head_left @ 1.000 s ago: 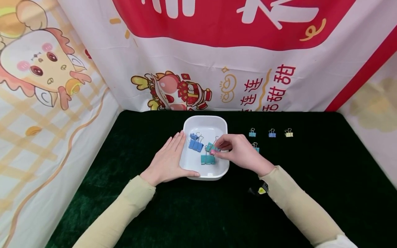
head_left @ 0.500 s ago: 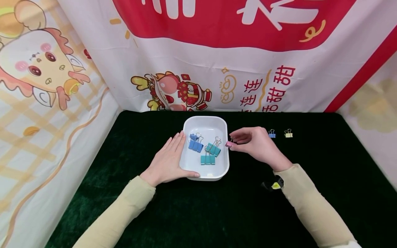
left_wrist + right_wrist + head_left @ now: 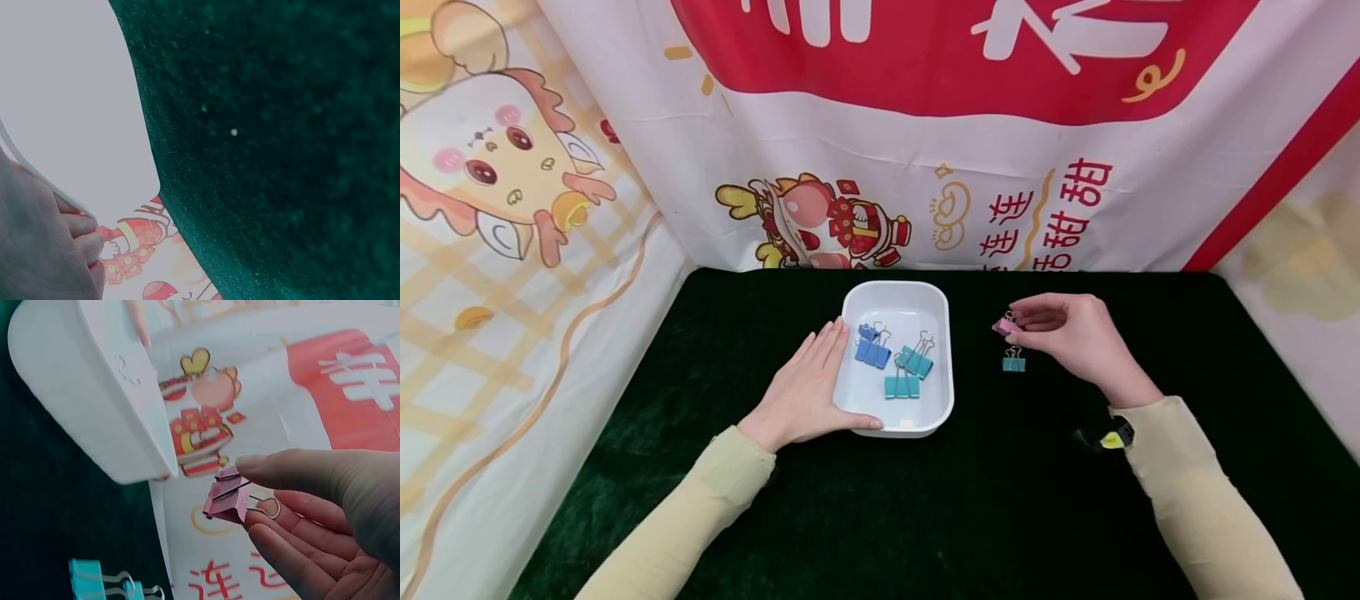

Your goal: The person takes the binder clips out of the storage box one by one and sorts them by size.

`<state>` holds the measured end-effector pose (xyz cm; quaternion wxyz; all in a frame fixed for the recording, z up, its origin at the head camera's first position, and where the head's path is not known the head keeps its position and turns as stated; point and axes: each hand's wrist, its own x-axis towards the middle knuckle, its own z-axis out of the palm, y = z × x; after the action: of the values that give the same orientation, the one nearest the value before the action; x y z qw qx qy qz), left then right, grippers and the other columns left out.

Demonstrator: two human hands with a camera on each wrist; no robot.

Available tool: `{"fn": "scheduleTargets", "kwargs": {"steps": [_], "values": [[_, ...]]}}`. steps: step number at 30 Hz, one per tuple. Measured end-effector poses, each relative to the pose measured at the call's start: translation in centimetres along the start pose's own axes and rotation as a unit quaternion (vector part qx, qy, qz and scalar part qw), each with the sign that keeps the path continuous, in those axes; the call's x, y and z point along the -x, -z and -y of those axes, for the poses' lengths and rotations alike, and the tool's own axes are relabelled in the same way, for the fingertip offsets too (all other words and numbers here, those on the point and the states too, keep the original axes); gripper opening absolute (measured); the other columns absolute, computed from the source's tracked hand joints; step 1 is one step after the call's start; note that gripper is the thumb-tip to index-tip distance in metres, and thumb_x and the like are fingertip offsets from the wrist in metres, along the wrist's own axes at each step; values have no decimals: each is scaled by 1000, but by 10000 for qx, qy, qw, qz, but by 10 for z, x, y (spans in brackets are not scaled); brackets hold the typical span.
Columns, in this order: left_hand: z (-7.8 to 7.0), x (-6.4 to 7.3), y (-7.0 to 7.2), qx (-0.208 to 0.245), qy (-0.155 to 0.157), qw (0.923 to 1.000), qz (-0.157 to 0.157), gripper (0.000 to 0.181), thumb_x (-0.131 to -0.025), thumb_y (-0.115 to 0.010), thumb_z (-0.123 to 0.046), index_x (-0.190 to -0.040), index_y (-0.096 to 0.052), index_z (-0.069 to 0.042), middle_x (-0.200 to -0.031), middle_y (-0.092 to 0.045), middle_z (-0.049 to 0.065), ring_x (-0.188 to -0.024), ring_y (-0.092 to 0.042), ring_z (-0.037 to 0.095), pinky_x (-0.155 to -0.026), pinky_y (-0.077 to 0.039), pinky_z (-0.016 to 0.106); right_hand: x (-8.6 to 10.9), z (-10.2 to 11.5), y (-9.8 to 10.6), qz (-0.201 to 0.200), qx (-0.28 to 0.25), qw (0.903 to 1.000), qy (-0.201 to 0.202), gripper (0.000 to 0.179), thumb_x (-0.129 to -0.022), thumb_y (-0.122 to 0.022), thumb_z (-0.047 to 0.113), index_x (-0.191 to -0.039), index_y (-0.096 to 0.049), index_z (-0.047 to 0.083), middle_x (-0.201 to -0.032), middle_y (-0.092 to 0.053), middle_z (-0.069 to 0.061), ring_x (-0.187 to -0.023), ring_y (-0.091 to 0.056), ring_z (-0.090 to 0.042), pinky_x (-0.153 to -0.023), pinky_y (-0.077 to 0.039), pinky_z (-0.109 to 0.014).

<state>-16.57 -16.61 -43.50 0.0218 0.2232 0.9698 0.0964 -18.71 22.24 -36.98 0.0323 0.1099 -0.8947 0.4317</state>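
My right hand (image 3: 1075, 337) pinches a small pink binder clip (image 3: 1006, 325) between thumb and fingers, above the cloth right of the tray. In the right wrist view the pink binder clip (image 3: 229, 497) shows its wire handles by the fingers. Just in front of that hand, on the cloth, stands a teal binder clip (image 3: 1013, 364). My left hand (image 3: 805, 387) rests along the left side of a white tray (image 3: 895, 289), fingers straight, thumb at its front rim. Inside the tray lie blue binder clips (image 3: 873, 352) and teal binder clips (image 3: 902, 387).
Dark green cloth (image 3: 880, 517) covers the table. A printed curtain (image 3: 820, 133) hangs behind its back edge, and another patterned sheet (image 3: 542, 333) borders the left side. In the right wrist view, teal clips (image 3: 87, 581) sit low at the left.
My right hand has lifted the pink binder clip out of the tray and carried it right, now covering the blue and yellow clips seen earlier. The left hand stays put.
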Motion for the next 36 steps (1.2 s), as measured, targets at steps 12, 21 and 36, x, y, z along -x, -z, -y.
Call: {"fn": "scheduleTargets", "kwargs": {"steps": [12,21,36], "values": [[0,1,-1,-48,-11,10000,-17,142,-65,-44,-101,-164,-5,-7,-170,0,7,-155,-1,20,-123,-3,39,7,-23,32,41,221,9980,-588,42,-89,-83,26,-125,-71,7,-115,-73,-12,-102,-71,-23,-74,-54,-13],[0,0,0,0,-15,10000,-35,139,-68,-56,-94,-164,-6,-6,-170,-1,7,-155,-2,22,-123,-3,41,5,-53,52,537,308,9939,-916,52,-90,-81,34,-130,-68,3,-119,-72,-15,-103,-70,-20,-76,-54,-15],[-1,0,0,24,15,10000,-1,139,-68,-54,-95,-164,-4,-8,-170,-1,7,-155,0,20,-123,-2,39,-7,-101,67,2156,246,9700,-1093,47,-90,-80,20,-127,-67,-5,-116,-72,-15,-101,-70,-21,-86,-56,-30]]}}
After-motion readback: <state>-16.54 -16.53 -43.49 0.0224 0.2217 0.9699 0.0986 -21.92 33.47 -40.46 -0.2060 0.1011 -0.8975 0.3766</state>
